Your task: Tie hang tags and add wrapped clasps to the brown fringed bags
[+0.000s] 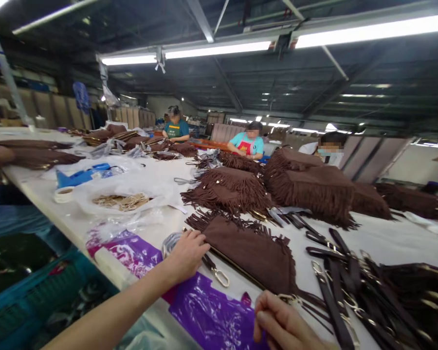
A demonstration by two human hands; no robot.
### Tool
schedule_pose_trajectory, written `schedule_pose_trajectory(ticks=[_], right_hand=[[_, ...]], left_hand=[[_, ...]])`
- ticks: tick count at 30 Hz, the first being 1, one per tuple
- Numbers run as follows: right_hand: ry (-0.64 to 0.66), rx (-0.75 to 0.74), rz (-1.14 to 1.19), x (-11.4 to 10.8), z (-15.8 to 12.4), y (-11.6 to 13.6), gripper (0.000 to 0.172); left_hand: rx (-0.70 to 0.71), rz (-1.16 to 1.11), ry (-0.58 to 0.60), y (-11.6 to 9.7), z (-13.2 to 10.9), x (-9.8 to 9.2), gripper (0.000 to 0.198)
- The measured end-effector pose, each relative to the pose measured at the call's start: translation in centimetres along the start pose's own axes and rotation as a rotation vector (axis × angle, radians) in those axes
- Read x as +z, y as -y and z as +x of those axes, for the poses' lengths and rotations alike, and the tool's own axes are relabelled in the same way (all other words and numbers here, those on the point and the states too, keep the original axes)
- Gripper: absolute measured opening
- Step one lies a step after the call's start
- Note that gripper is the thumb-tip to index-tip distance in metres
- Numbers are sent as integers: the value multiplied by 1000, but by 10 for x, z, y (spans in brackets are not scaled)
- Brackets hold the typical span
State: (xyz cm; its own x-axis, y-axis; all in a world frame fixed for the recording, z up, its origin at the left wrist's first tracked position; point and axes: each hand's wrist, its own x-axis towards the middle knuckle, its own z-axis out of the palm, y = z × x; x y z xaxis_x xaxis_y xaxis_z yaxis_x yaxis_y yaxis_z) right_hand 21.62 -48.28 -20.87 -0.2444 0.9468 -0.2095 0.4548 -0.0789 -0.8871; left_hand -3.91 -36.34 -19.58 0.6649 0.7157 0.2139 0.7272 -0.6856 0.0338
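A dark brown fringed bag [250, 248] lies flat on the table, its gold-coloured zip edge towards me. At its left end my left hand [190, 250] is closed over the corner, beside a grey plastic-wrapped bundle [171, 243]. From under that hand comes a short dark strap with a gold clip [221, 278]. Near the bag's right front corner my right hand [282, 321] has its fingers curled together; what they hold, if anything, is hidden. Gold metal fittings [287, 297] show just behind it. Shiny purple plastic [211, 311] lies beneath, along the table edge.
Dark straps with clips [337, 277] are heaped at right. Stacked fringed bags [310, 189] stand behind. Left are a plastic bag of tan cords [122, 200], a tape roll [63, 195] and a blue tool [82, 176]. A teal crate [40, 296] stands below. Co-workers sit across the table.
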Motion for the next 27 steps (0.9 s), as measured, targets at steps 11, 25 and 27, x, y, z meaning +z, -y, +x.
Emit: schedule_pose_trajectory(ticks=[11, 25, 27], right_hand=[[-203, -164, -485, -21, 9, 7, 13], [-180, -27, -511, -34, -17, -8, 10], [-183, -51, -452, -32, -17, 2, 12]], left_hand=[[254, -243, 124, -15, 44, 4, 40], [338, -262, 59, 0, 109, 29, 17], [284, -283, -2, -1, 116, 29, 20]])
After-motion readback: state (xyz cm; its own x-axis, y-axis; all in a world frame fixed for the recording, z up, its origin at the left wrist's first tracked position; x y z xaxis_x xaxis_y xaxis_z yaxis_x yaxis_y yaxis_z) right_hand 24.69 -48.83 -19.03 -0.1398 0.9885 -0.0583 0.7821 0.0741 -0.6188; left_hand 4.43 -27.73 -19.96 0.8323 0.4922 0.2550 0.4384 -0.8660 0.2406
